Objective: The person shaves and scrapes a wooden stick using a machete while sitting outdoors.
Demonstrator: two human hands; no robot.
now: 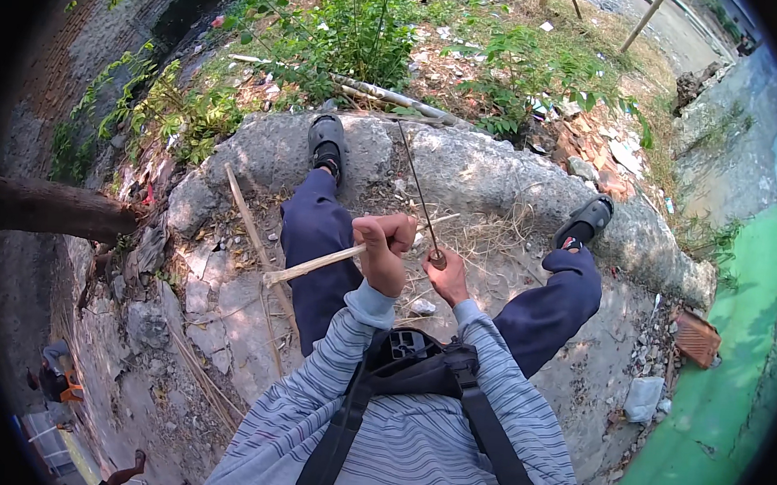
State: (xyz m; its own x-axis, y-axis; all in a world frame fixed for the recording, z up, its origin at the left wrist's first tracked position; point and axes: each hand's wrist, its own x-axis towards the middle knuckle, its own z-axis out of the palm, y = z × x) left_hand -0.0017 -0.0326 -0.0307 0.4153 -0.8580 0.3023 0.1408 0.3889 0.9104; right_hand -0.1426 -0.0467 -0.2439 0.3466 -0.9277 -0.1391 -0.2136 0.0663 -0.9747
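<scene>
My left hand is closed round a pale, peeled wooden stick. The stick's thick end juts out to the left, and its thin end passes behind the fingers to the right. Just beside it, my right hand grips the round brown handle of a long-bladed knife. Its dark blade appears as a narrow line, probably edge-on, pointing away from me toward the concrete ledge. I cannot tell whether the blade touches the stick.
My feet rest on a rough concrete ledge, with plants and litter beyond. Another long stick lies left of my leg. A tree trunk stands farther left. On the right are a green wall and a brick.
</scene>
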